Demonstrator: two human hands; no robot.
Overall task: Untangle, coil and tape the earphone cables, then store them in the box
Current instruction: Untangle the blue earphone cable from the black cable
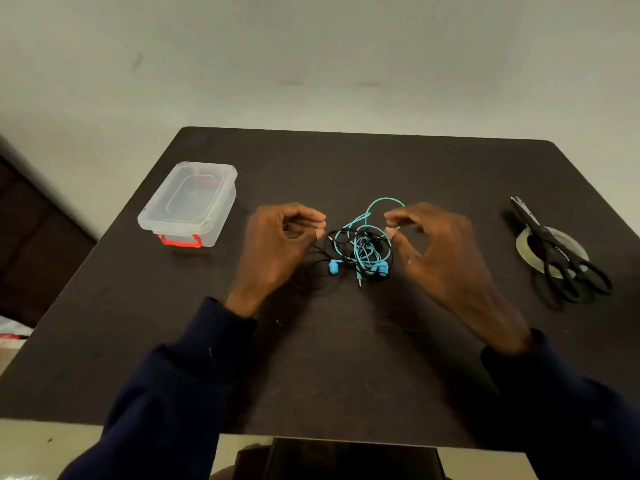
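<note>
Tangled teal and black earphone cables at surface centre | left hand and right hand curled half-open either side, holding nothing | lidded box at 10 o'clock; scissors over tape roll at 3 | untangling not yet begun; coiling, taping, storing left.

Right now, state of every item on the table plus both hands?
box: lid on, red latch closed, looks empty
teal earphone cable: tangled with the black one, not coiled
black earphone cable: tangled, on the table
scissors: closed, lying across the tape roll
tape roll: flat, unused
left hand: curled beside the tangle, grip unclear
right hand: fingertips at the teal loop, grip unclear
</note>
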